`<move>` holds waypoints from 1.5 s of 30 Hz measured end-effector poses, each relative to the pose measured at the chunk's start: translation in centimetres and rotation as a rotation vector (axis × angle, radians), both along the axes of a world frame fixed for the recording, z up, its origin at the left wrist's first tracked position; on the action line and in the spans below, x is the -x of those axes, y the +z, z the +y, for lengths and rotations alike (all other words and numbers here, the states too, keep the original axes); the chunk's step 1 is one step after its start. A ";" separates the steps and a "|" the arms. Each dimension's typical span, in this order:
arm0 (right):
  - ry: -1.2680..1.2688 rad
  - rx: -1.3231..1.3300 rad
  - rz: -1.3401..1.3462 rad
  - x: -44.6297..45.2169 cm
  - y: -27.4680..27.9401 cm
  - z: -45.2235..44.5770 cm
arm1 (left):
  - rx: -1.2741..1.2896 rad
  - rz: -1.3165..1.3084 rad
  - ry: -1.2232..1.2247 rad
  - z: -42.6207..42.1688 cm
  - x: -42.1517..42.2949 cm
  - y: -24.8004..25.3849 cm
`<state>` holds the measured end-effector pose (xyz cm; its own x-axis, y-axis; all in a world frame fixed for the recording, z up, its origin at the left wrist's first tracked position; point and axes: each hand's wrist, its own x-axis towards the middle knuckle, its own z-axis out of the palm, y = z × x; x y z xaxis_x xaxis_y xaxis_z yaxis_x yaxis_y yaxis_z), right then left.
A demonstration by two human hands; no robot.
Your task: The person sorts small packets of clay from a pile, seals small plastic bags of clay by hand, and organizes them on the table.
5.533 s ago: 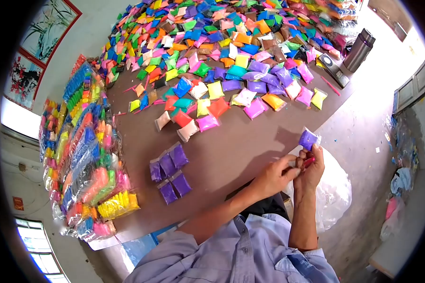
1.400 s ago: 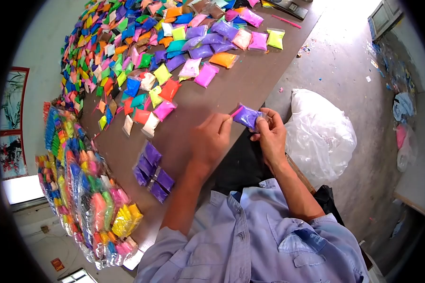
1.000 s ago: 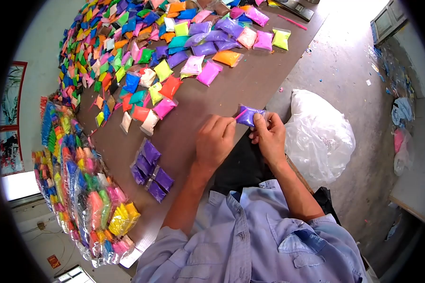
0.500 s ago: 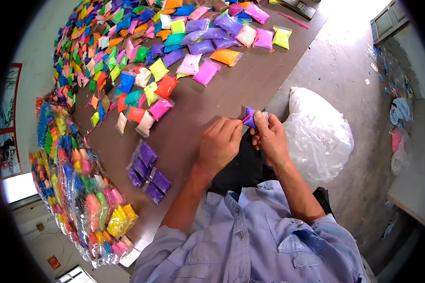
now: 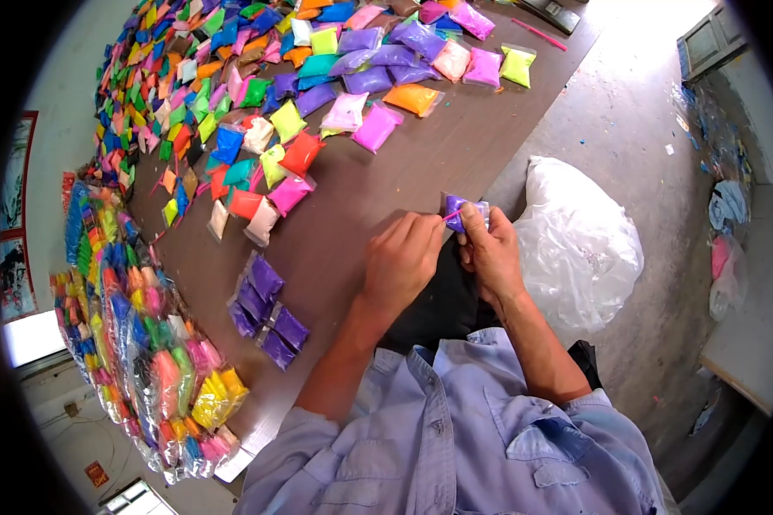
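Note:
In the head view my right hand (image 5: 495, 256) pinches a small clear packet of purple material (image 5: 453, 225), thumb on top, just beyond the table's edge. My left hand (image 5: 404, 259) is closed beside it, fingers curled round a thin pink stick (image 5: 451, 215). The stick's tip lies against or over the packet; whether it goes inside I cannot tell. On the table left of my hands lies a cluster of purple packets (image 5: 266, 302), several joined together.
Loose coloured packets (image 5: 378, 127) spread over the far side of the brown table (image 5: 343, 215). Bundled bags of packets (image 5: 167, 386) line its left edge. Another pink stick (image 5: 538, 33) lies at the far right corner. A white plastic bag (image 5: 580, 249) stands on the floor to my right.
The packet in my right hand has turned slightly, and the pink stick lies a little lower across it. Both hands keep nearly the same place.

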<state>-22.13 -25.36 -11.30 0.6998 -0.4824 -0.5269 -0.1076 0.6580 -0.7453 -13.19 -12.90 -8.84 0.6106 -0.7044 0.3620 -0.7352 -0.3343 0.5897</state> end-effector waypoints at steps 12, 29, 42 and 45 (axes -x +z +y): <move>0.033 -0.025 -0.015 0.2 0.0 -0.3 | 0.035 -0.013 0.041 -1.7 -2.0 -0.1; 0.056 -0.051 -0.015 0.2 0.1 -0.5 | -0.028 -0.012 0.046 -2.0 -2.0 -0.7; 0.051 -0.058 -0.017 0.1 -0.2 -0.5 | -0.011 0.023 0.037 -0.9 -1.0 -0.3; 0.048 -0.046 -0.015 0.1 -0.1 -0.3 | 0.029 0.037 0.042 -0.9 -1.1 -0.4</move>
<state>-22.22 -25.69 -11.45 0.7293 -0.4237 -0.5373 -0.1292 0.6859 -0.7161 -12.08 -13.79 -9.20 0.6529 -0.6671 0.3586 -0.6984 -0.3471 0.6259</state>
